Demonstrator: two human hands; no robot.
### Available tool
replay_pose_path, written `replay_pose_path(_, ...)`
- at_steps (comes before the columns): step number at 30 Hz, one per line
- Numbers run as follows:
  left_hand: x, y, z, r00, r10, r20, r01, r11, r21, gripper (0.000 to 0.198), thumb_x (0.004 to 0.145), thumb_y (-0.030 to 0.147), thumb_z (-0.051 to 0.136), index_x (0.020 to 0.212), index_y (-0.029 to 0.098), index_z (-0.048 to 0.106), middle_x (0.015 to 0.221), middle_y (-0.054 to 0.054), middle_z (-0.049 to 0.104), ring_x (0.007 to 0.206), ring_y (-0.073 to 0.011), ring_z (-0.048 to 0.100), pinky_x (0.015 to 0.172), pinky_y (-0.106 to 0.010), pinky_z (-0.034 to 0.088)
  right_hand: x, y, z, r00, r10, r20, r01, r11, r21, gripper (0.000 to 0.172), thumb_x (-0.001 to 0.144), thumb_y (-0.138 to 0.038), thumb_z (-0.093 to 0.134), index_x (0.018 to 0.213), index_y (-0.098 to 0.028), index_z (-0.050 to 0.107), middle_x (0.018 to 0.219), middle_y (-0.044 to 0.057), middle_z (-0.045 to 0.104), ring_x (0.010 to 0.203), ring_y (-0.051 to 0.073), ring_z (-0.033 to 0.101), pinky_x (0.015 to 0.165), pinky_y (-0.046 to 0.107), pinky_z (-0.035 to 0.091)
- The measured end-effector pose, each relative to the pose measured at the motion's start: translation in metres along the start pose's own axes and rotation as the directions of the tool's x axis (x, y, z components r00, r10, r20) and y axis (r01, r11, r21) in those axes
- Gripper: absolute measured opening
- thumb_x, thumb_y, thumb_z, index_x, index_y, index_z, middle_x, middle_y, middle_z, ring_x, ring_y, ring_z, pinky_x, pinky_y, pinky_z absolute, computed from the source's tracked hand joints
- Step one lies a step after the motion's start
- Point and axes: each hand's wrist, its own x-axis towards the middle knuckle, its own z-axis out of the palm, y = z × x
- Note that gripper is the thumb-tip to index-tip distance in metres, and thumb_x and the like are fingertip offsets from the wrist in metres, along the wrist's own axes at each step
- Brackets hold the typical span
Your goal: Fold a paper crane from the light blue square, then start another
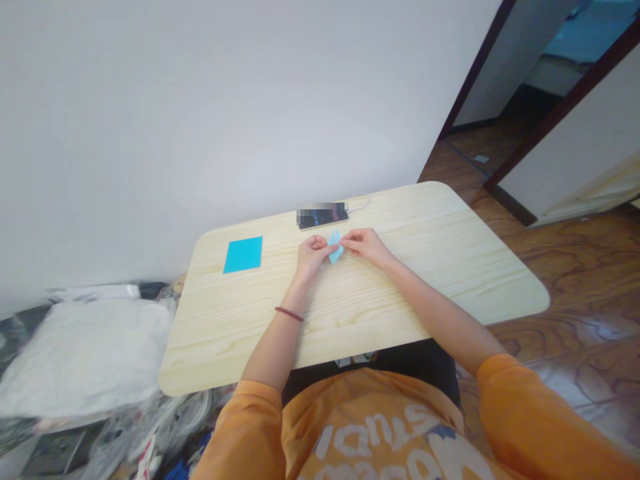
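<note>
A small piece of folded light-blue paper (335,248) is held up between both hands, over the middle of the table. My left hand (313,253) pinches its left side, with the thumb laid across the paper. At its right edge, the fingertips of my right hand (364,245) are closed on it. The paper narrows to a point at the bottom and shows a split tip at the top. A flat stack or sheet of brighter blue square paper (243,255) lies to the left of my hands.
A phone (323,216) with a white cable (364,197) lies just beyond my hands, near the wall (250,113). The light wooden table (400,313) has rounded corners. Left of it sits a white bag-like bundle (95,353). A doorway opens at the right.
</note>
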Motion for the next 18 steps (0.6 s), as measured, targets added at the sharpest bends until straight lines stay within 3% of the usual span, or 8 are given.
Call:
replay_pose_path(10,-0.0020,0.0031,0.0028,1.000,-0.016,-0.005,0.016,1.000,-0.001,0.037,0.045,0.021,0.081,0.059,0.017,0.047,0.054,0.006,0.053,0.050,-0.0066,0.050,0.055,-0.021,0.041,0.0061,0.0066,-0.0005,0.999,-0.023,0.037,0.021,0.998,0.059,0.024,0.056,-0.037,0.068,0.062,-0.016,0.057,0.046,-0.006,0.045,0.042,0.005,0.035,0.042,0.021,0.022)
replay_pose_path(18,0.0033,-0.0009,-0.0020,0.999,-0.044,0.031,0.044,0.999,0.008,0.046,0.041,0.024,0.084,0.054,0.018,0.040,0.052,0.006,0.051,0.048,-0.0063,0.049,0.053,-0.021,0.040,0.0007,0.0015,0.0006,0.999,-0.049,0.018,0.049,0.999,-0.021,0.023,0.059,-0.037,0.065,0.063,-0.015,0.060,0.044,-0.006,0.045,0.041,0.006,0.035,0.041,0.021,0.023)
